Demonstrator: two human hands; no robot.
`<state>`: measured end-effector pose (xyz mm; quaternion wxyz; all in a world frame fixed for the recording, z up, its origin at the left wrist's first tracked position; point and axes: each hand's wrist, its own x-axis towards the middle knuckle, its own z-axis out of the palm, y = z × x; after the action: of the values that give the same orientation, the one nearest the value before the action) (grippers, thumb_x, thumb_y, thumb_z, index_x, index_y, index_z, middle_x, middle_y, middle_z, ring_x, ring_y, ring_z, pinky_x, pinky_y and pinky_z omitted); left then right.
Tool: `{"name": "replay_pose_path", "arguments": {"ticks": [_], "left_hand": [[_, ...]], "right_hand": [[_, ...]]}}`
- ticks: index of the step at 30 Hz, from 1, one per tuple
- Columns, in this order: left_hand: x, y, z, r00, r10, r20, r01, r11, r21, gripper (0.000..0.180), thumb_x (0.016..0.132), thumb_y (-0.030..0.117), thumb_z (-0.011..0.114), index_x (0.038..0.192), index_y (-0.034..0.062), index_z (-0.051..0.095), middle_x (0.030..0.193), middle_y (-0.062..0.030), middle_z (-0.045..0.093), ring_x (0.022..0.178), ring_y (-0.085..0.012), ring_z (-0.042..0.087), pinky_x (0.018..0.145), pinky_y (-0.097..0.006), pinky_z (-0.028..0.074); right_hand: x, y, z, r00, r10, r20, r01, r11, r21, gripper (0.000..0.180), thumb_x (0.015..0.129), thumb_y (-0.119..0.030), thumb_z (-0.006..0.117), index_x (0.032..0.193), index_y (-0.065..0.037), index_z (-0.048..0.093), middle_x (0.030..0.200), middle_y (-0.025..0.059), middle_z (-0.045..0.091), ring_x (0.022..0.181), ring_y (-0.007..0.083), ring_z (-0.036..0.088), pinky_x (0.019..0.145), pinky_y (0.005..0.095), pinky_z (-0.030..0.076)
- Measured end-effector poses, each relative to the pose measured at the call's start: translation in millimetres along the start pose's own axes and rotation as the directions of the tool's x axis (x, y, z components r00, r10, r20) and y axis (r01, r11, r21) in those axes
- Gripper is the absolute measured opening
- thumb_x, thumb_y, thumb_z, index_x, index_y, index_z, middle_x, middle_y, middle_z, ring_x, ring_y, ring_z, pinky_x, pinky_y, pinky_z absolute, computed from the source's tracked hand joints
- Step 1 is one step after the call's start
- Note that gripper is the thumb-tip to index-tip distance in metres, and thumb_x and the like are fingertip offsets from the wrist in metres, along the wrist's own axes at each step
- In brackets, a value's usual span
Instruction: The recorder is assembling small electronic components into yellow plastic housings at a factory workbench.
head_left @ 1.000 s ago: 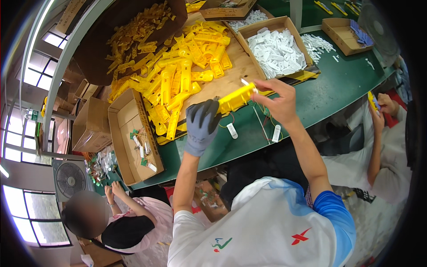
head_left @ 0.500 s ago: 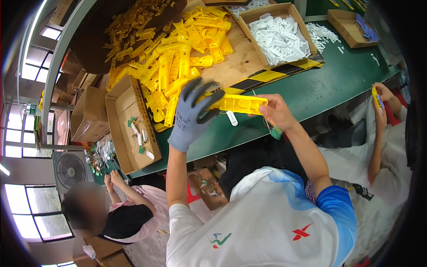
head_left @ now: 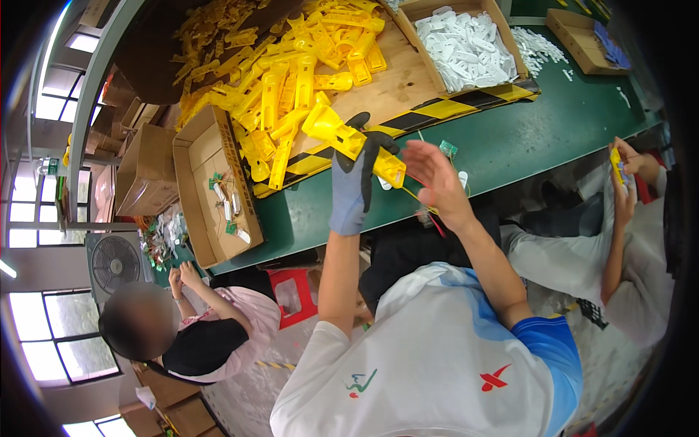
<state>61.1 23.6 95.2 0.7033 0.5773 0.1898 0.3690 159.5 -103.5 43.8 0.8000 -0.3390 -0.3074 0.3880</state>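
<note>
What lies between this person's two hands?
The head view shows one end of the yellow shell between the left hand, which holds it, and the right hand.

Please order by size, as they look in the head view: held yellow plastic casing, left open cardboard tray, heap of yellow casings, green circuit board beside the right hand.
1. Heap of yellow casings
2. Left open cardboard tray
3. Held yellow plastic casing, partly covered by the left hand
4. Green circuit board
</note>
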Motion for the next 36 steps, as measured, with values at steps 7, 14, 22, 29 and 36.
{"name": "replay_pose_path", "arguments": {"ticks": [7, 14, 22, 29, 36], "left_hand": [[-14, -8, -21, 0.994, -0.106, 0.023, 0.108, 0.982, -0.155, 0.033, 0.095, 0.022, 0.058, 0.117, -0.0005, 0.048, 0.088, -0.0139, 0.062, 0.075, -0.024, 0.065, 0.068, -0.035, 0.055], [-49, -26, -21, 0.983, -0.181, -0.031, 0.182, 0.983, 0.036, 0.039, 0.083, 0.006, 0.07, 0.116, 0.0038, 0.049, 0.099, -0.0077, 0.062, 0.07, -0.014, 0.062, 0.061, -0.027, 0.051], [-58, -46, -18, 0.982, -0.057, -0.182, 0.095, 0.975, 0.203, 0.026, 0.081, 0.009, 0.075, 0.103, 0.0012, 0.062, 0.084, -0.003, 0.065, 0.069, -0.0094, 0.058, 0.061, -0.025, 0.047], [-61, -49, -24, 0.954, -0.203, -0.222, 0.2, 0.979, -0.035, 0.023, 0.086, 0.008, 0.071, 0.107, 0.0014, 0.062, 0.084, -0.0039, 0.066, 0.071, -0.0116, 0.063, 0.062, -0.026, 0.051], [-66, -55, -30, 0.948, -0.268, -0.173, 0.281, 0.959, 0.049, 0.022, 0.086, 0.007, 0.07, 0.106, 0.0012, 0.062, 0.084, -0.0037, 0.066, 0.07, -0.0107, 0.061, 0.062, -0.026, 0.05]], "right_hand": [[8, -40, -2, 1.0, -0.004, 0.011, 0.007, 0.967, -0.256, 0.037, 0.083, 0.001, 0.069, 0.117, -0.003, 0.055, 0.101, 0.0045, 0.062, 0.091, 0.0104, 0.059, 0.084, 0.0243, 0.046], [48, -54, -6, 0.883, 0.423, 0.204, -0.119, 0.622, -0.774, 0.015, 0.077, 0.0, 0.068, 0.089, -0.001, 0.058, 0.08, 0.0037, 0.061, 0.066, 0.008, 0.057, 0.057, 0.0252, 0.045], [79, -60, 5, 0.636, 0.708, 0.308, 0.019, 0.385, -0.923, 0.019, 0.08, -0.011, 0.073, 0.089, 0.001, 0.062, 0.08, 0.0047, 0.067, 0.064, 0.006, 0.058, 0.054, 0.0243, 0.043], [59, -37, -12, 0.776, 0.599, 0.196, -0.446, 0.741, -0.502, 0.017, 0.086, -0.007, 0.072, 0.098, 0.004, 0.068, 0.085, 0.0061, 0.069, 0.075, 0.0099, 0.066, 0.069, 0.0228, 0.054], [48, -21, -27, 0.787, 0.606, 0.115, -0.445, 0.687, -0.574, 0.014, 0.083, -0.001, 0.073, 0.096, 0.003, 0.068, 0.084, 0.007, 0.07, 0.076, 0.0094, 0.066, 0.071, 0.0234, 0.054]]}}
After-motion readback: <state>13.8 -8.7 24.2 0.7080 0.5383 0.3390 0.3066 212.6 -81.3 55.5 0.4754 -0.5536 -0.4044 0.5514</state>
